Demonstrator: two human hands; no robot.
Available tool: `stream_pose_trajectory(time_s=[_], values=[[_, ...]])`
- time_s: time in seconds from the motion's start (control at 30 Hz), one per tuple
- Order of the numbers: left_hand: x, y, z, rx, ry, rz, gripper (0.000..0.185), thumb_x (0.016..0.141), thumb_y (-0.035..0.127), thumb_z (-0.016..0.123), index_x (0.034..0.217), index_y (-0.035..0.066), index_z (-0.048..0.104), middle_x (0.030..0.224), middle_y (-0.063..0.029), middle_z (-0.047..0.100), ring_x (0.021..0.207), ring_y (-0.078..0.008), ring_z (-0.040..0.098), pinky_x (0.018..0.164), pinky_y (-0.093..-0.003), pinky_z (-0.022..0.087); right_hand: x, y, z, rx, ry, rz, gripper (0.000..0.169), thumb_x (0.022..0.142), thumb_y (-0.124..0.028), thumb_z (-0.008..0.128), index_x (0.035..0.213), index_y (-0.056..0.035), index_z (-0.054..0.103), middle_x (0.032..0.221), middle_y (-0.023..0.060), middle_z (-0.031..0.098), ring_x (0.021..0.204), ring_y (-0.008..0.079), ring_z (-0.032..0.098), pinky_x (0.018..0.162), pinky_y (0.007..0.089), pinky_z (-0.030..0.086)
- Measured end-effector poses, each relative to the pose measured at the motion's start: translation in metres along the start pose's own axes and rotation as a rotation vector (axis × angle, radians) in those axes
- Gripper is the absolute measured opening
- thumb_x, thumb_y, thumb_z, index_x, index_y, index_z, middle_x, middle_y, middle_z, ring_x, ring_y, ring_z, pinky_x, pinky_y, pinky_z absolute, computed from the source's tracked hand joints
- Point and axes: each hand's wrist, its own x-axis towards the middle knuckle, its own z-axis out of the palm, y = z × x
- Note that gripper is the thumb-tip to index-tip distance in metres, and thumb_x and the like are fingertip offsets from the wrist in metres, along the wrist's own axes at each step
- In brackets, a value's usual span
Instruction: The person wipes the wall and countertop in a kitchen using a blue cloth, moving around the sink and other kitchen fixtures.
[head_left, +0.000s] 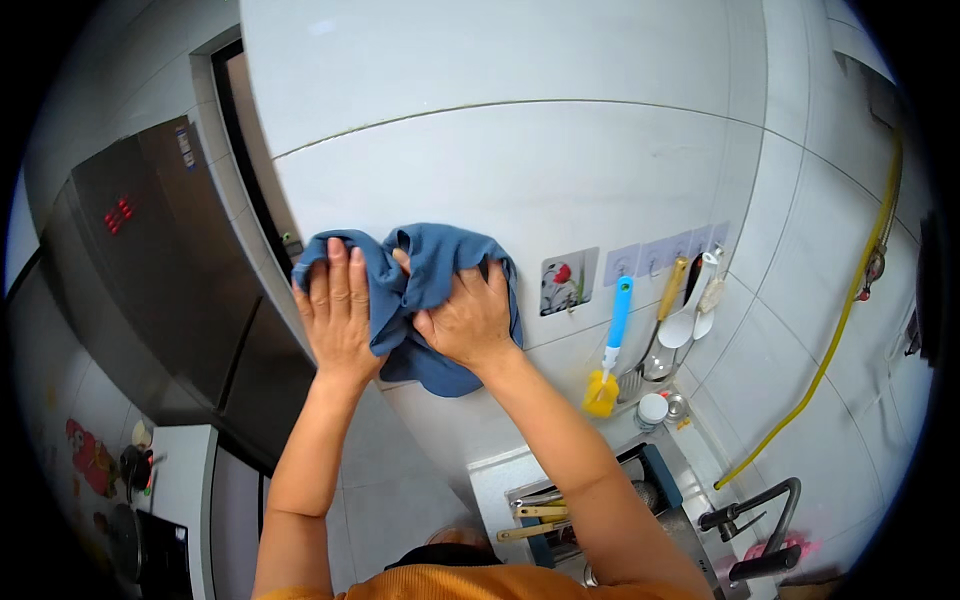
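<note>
A bunched blue cloth (442, 262) is spread against the white tiled wall (480, 165) near its left edge. My left hand (337, 315) lies flat with its fingers pointing up, pressing the cloth's left part to the tiles. To its right, my right hand (469, 315) bears on the cloth's larger part, and some of its fingertips are tucked into the folds. A raised fold runs between the two hands. Cloth hides the left thumb and the tile surface underneath.
Right of the cloth, an adhesive hook plate (568, 283) and a blue-handled sponge brush (616, 330) hang beside several utensils. Below are a sink with a dark faucet (757, 517) and a drain basket (660, 480). A yellow hose (817, 375) crosses the right wall. A refrigerator (165, 255) stands left.
</note>
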Motion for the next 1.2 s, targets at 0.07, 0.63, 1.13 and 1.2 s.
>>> stream_pose_trajectory(time_s=[0.07, 0.63, 1.13, 1.2], values=[[0.02, 0.007, -0.001, 0.03, -0.069, -0.023, 0.062, 0.092, 0.035, 0.045, 0.143, 0.001, 0.037, 0.151, -0.0172, 0.031, 0.139, -0.0342, 0.029, 0.115, -0.047, 0.007, 0.018, 0.016, -0.012, -0.133, 0.041, 0.032, 0.05, 0.089, -0.035, 0.039, 0.135, -0.0184, 0.052, 0.129, 0.0118, 0.054, 0.119, 0.0308, 0.048, 0.1, 0.0552, 0.031], [0.176, 0.128, 0.035, -0.008, 0.039, 0.346, 0.066, 0.087, 0.043, 0.054, 0.14, 0.006, 0.041, 0.149, -0.0097, 0.035, 0.136, -0.0248, 0.034, 0.115, -0.0434, 0.018, 0.047, 0.209, -0.091, -0.408, 0.414, 0.255, 0.053, 0.095, -0.032, 0.038, 0.146, -0.0195, 0.034, 0.149, 0.0167, 0.035, 0.125, 0.0378, 0.045, 0.104, 0.0471, 0.03], [-0.048, 0.02, 0.006, 0.024, -0.124, 0.095, 0.063, 0.093, 0.042, 0.043, 0.141, 0.0, 0.039, 0.148, -0.0223, 0.033, 0.133, -0.041, 0.034, 0.111, -0.0527, 0.02, -0.015, 0.027, -0.019, -0.225, 0.093, 0.253, 0.065, 0.078, -0.028, 0.052, 0.143, -0.0244, 0.042, 0.132, 0.0094, 0.055, 0.108, 0.0329, 0.058, 0.091, 0.0484, 0.043], [-0.085, 0.01, 0.016, -0.06, -0.085, 0.044, 0.063, 0.094, 0.042, 0.039, 0.142, 0.0, 0.035, 0.149, -0.0241, 0.029, 0.132, -0.0451, 0.032, 0.111, -0.0544, 0.019, -0.034, 0.005, -0.003, -0.02, 0.08, 0.213, 0.066, 0.077, -0.021, 0.057, 0.142, -0.0225, 0.044, 0.124, 0.0075, 0.061, 0.11, 0.0298, 0.058, 0.094, 0.0478, 0.044]])
